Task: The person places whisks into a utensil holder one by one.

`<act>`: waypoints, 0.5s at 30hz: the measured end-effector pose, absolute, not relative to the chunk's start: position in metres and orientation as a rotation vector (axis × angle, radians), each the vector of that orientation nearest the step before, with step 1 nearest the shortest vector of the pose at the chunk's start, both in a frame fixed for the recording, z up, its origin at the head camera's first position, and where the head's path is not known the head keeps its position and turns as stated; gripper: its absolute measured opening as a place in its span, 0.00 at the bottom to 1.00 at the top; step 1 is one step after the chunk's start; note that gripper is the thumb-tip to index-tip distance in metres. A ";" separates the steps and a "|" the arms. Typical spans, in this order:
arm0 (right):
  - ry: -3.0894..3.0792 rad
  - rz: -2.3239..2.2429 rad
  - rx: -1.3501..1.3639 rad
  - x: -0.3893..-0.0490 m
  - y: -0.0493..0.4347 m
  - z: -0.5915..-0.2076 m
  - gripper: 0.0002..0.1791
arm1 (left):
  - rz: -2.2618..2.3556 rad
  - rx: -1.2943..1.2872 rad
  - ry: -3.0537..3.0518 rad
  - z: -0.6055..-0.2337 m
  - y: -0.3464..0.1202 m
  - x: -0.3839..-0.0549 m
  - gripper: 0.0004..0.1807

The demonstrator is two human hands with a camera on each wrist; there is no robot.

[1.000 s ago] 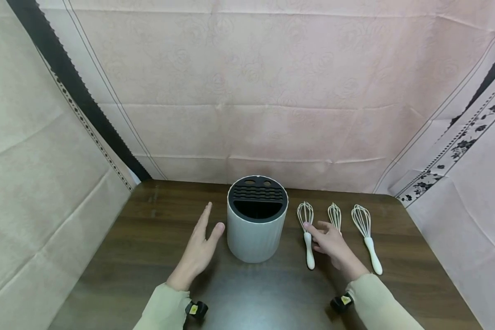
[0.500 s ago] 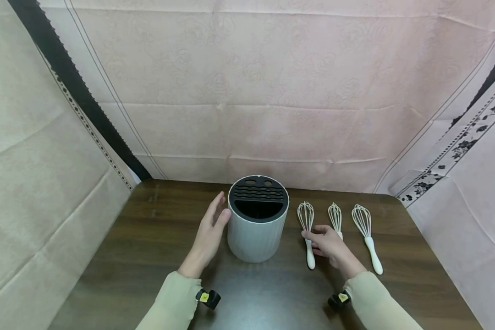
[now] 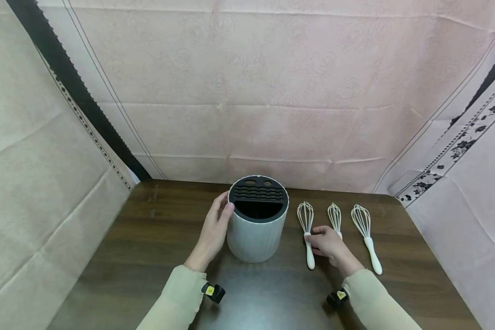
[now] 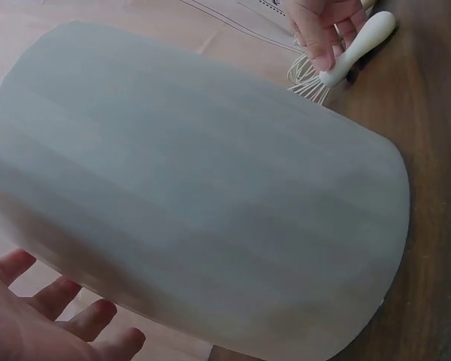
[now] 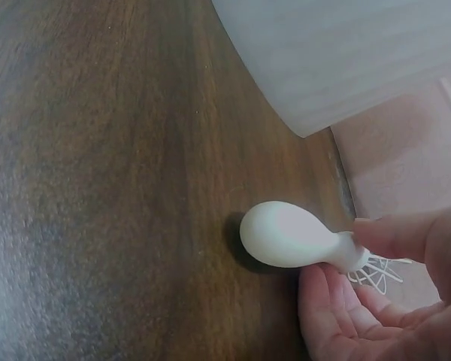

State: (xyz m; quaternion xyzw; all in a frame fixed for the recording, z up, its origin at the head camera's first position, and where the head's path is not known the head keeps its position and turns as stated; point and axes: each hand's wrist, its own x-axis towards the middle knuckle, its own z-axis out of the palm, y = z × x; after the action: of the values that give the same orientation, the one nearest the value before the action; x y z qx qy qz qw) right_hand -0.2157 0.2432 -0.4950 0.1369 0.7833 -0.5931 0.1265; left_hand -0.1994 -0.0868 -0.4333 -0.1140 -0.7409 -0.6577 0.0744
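Note:
A white cylindrical utensil holder (image 3: pixel 253 240) with a black slotted top (image 3: pixel 257 197) stands upright on the wooden table. My left hand (image 3: pixel 211 231) is at its left side, the fingertips at the upper wall; in the left wrist view the fingers (image 4: pixel 90 320) are spread and slightly bent beside the holder. To the right of the holder lies a white whisk (image 3: pixel 310 256). My right hand (image 3: pixel 332 245) pinches this whisk near the top of its handle, thumb (image 5: pixel 395 237) on one side and fingers on the other. Its wire head points toward the back.
Two more white whisks lie to the right: a middle one (image 3: pixel 335 217), its handle hidden by my right hand, and a far right one (image 3: pixel 371 252). A pale cloth backdrop (image 3: pixel 247 114) rises behind the table (image 3: pixel 161 238).
My left hand has moved right and forward up to the holder's side. The right hand has slid down from the wires and its thumb and fingers have closed on the left whisk's handle.

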 end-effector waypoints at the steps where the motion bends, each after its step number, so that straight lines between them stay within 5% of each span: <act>1: 2.282 -1.724 0.396 -0.216 0.243 -0.495 0.28 | -1.970 -0.343 -2.221 -0.434 -0.086 -0.200 0.28; 15: 2.311 -1.644 0.379 -0.220 0.245 -0.497 0.20 | -2.015 -0.404 -2.251 -0.430 -0.085 -0.207 0.27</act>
State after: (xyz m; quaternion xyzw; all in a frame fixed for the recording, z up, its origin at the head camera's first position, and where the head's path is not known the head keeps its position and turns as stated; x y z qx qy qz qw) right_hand -0.2199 0.2445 -0.4971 0.1311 0.7997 -0.5690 0.1397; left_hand -0.2072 -0.0846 -0.4303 -0.1323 -0.7376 -0.6605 0.0469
